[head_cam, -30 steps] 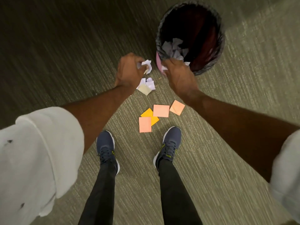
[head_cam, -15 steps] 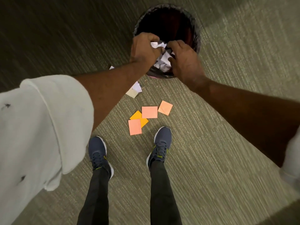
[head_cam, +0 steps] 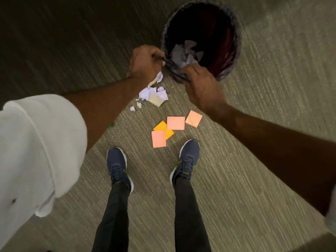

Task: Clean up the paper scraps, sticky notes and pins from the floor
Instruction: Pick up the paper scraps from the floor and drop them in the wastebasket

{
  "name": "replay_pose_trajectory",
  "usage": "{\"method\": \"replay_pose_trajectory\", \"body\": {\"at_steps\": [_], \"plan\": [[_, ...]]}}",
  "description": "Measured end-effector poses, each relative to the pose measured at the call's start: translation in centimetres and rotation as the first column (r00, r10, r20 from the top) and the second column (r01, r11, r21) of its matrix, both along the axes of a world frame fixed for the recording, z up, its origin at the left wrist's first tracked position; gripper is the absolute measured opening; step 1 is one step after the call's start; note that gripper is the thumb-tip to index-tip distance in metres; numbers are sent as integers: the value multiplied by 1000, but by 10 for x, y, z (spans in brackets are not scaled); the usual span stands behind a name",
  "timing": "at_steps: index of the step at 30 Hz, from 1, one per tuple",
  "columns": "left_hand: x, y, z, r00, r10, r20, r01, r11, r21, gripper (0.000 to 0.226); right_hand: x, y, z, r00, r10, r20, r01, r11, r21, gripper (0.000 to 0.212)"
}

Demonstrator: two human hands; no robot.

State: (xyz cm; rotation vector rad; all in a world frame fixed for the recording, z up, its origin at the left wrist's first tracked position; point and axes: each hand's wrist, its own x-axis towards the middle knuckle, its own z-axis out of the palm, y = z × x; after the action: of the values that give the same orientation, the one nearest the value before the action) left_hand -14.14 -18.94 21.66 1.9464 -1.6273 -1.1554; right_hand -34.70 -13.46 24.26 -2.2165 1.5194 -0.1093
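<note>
Head view, looking straight down. Carpet floor (head_cam: 254,160): grey-green, ribbed, fills the frame. White sleeve (head_cam: 36,151): on the left arm, lower left. Legs in dark trousers, standing apart. Bin (head_cam: 225,57): round, upright, top centre-right, dark inside, lined with a black bin liner (head_cam: 174,67); crumpled white paper (head_cam: 185,53) lies inside against the near wall. Left hand (head_cam: 145,62): at the near-left rim, fingers curled, pinching the liner's edge. Right hand (head_cam: 201,82): at the near rim, fingers curled round a fold of the same liner. Left shoe (head_cam: 118,166) and right shoe (head_cam: 187,160): navy, toes toward the bin. Sticky notes, four, flat on the carpet between bin and shoes: pink note (head_cam: 175,123), lower pink note (head_cam: 158,139), yellow note (head_cam: 162,127) partly under both, peach note (head_cam: 193,118) beside the upper pink one. Paper scraps (head_cam: 154,94): white, crumpled, with one beige slip, on the carpet just below the left hand. Green speck (head_cam: 110,126): beside the left forearm; whether it is a pin cannot be told.
</note>
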Motion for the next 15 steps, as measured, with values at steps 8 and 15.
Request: {"method": "replay_pose_trajectory", "body": {"at_steps": [8,15], "plan": [[99,92,-58,991,-5,131,-17,985,169,30,67,85,-58,992,113,48,-119,980,159,44],[141,163,-132,980,25,199,-75,966,248,27,85,103,-138,988,131,-82,-104,956,273,57]]}}
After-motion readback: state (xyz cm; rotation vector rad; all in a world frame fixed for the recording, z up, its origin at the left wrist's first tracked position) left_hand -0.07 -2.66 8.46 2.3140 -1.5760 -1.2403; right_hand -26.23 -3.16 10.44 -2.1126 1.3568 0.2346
